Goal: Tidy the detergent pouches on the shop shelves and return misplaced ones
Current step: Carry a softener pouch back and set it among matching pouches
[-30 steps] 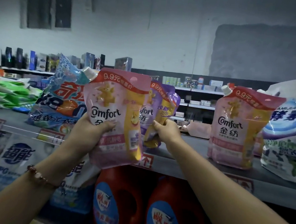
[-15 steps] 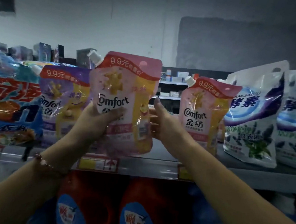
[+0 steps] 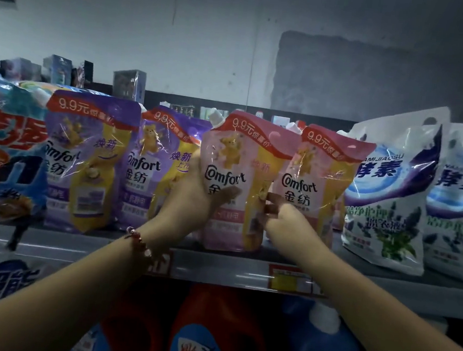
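At the shelf's left end I saw a blue and red detergent bag (image 3: pixel 3 150) cut off by the frame. Next along stood two purple Comfort pouches (image 3: pixel 87 161), the second one (image 3: pixel 154 168) just beside the first, both upright near the shelf's (image 3: pixel 216 267) front edge. My left hand (image 3: pixel 191 199), with a bead bracelet (image 3: pixel 139 241) at the wrist, was wrapped around the left side of a pink Comfort pouch (image 3: pixel 235 187): thumb across its front, fingers hidden behind it. That pouch stood upright at the middle of the front edge, its base at the lip. My right hand (image 3: pixel 285 223) met the same pouch's right edge, fingertips curled and pinching the edge between them. A second pink Comfort pouch (image 3: pixel 320 181) stood just behind and to the right, overlapped by the first. Beyond it sat two white and purple bags (image 3: pixel 389 196), the far one (image 3: pixel 461 209) running out at the shelf's right end. Below the front edge were price tags (image 3: pixel 291 280), and under those a red jug (image 3: pixel 210 329) and a blue jug (image 3: pixel 321 342).
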### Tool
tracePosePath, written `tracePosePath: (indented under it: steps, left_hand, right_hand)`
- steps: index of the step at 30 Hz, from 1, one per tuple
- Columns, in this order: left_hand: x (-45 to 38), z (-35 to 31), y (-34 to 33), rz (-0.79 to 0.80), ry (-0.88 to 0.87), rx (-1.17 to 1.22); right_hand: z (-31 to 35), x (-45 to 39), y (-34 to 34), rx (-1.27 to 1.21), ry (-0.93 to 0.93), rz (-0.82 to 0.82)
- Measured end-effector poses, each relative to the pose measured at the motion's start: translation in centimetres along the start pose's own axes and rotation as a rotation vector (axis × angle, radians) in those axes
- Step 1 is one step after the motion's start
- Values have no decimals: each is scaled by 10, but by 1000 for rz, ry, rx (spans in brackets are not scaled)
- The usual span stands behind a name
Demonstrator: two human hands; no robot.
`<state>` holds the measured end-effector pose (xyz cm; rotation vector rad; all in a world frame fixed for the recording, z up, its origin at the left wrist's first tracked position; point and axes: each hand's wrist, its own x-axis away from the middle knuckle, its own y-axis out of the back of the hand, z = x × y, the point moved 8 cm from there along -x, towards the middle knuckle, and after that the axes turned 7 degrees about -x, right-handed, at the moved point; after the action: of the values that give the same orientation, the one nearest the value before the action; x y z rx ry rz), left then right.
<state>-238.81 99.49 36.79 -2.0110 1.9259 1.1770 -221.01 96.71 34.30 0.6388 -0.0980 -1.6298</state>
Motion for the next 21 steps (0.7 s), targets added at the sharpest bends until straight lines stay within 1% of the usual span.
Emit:
tracePosePath:
  steps: [1,2,3,4,5,6,7,8,10,12,14,15,17,21]
  left_hand:
    - [3,-2,7,-23,18,-175]
    - [6,-11,13,-59,-19,-354]
    - [11,-26,19,-125,-108,-491]
    - [16,-47,27,-230,-236,-580]
    - [19,-68,32,-339,-387,-638]
    - [19,-87,32,-414,-532,-688]
    - [14,-103,26,-441,-643,-749]
    - [3,-114,16,-432,-722,-829]
    - [-22,-128,-6,-347,-814,-990]
    - [-48,-131,-20,-203,-827,-1085]
    - [-68,-132,-24,-91,-802,-1074]
    - [-73,-133,-22,-74,-786,-1023]
    - [-85,-136,-13,-103,-736,-930]
    - [-112,-124,7,-130,-559,-810]
  right_hand:
    - [-4,-1,-1,52,-3,1]
    - [-7,-2,-2,115,-23,9]
    - [-13,-2,-2,180,-63,13]
    - [-16,-4,-2,223,-91,9]
    - [-18,-4,-2,248,-98,-2]
    - [-19,-4,-1,271,-83,-24]
    - [-17,-4,0,302,-62,-55]
    - [-15,-2,1,342,-46,-79]
    - [-11,1,1,423,-10,-115]
    - [-7,1,0,512,25,-124]
    - [-9,-1,-1,564,10,-123]
    - [-10,-2,-1,573,9,-123]
    - [-11,-2,-2,585,36,-124]
    - [-11,3,4,510,40,-162]
